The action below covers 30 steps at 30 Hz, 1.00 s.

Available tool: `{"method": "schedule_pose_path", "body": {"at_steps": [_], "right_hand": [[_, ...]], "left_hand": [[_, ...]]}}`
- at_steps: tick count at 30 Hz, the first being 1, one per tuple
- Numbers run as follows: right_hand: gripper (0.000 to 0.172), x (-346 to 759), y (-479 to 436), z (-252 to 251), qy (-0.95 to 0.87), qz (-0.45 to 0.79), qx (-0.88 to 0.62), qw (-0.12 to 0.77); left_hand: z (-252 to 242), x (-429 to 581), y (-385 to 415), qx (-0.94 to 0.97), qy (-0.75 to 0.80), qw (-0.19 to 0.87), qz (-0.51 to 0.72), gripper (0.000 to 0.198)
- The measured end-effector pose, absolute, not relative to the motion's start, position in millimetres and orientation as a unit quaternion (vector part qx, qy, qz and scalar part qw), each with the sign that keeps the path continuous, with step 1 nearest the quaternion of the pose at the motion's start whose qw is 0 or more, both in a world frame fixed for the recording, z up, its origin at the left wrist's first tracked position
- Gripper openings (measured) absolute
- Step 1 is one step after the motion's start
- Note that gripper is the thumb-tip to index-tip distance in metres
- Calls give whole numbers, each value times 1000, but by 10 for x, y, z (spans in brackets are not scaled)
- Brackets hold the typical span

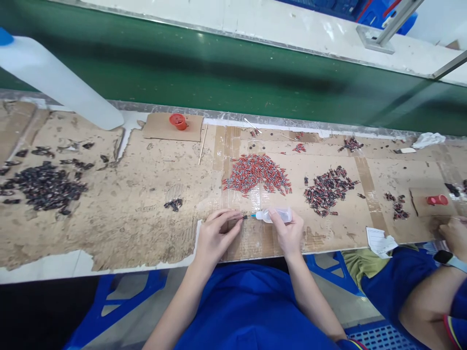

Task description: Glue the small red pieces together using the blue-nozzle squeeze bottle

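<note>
My left hand [216,234] is closed in a pinch on a tiny dark part held at its fingertips near the table's front edge. My right hand [288,232] grips a small clear squeeze bottle [274,215] lying sideways, its thin nozzle pointing left and touching the pinched part. Just beyond both hands lies a heap of small red parts [257,173] on the cardboard-covered bench [138,194]. A second heap of darker red-and-black parts [328,188] sits to its right.
A big pile of black parts [44,184] lies far left, a small dark clump [173,204] nearer. A red cap [178,121] and a white jug [54,80] stand behind. At the right sits a co-worker's arm with a watch [450,257], beside a red cap [437,200] and paper slips [379,240].
</note>
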State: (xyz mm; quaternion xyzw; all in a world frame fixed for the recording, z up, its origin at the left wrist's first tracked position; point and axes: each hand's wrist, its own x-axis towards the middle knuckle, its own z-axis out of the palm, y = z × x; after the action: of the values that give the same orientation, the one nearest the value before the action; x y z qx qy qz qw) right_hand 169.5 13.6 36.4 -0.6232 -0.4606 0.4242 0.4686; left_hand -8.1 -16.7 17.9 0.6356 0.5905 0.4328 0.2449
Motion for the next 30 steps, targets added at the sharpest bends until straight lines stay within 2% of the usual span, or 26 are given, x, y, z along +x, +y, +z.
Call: {"method": "schedule_pose_path", "body": {"at_steps": [6, 10, 12, 15, 17, 24, 27, 30], "right_hand": [[29, 1890, 97, 361, -474, 363, -652, 468], [39, 2010, 101, 434, -568, 212, -685, 405], [41, 1988, 137, 494, -601, 111, -682, 402], [27, 1839, 237, 568, -656, 37, -640, 399], [15, 1699, 323, 584, -705, 61, -601, 373], [21, 1359, 625, 494, -783, 131, -575, 197], [18, 1313, 675, 473, -787, 148, -576, 163], [12, 1335, 652, 503, -783, 196, -563, 177]], "left_hand": [[214, -77, -160, 654, 572, 240, 433, 14], [192, -47, -152, 658, 578, 195, 442, 14], [173, -31, -148, 655, 587, 180, 441, 14], [158, -16, -143, 650, 592, 182, 440, 16], [155, -10, -138, 644, 596, 185, 443, 16], [73, -6, -102, 633, 629, 143, 428, 16], [62, -9, -86, 631, 630, 154, 426, 15], [100, -12, -91, 609, 623, 209, 445, 13]]}}
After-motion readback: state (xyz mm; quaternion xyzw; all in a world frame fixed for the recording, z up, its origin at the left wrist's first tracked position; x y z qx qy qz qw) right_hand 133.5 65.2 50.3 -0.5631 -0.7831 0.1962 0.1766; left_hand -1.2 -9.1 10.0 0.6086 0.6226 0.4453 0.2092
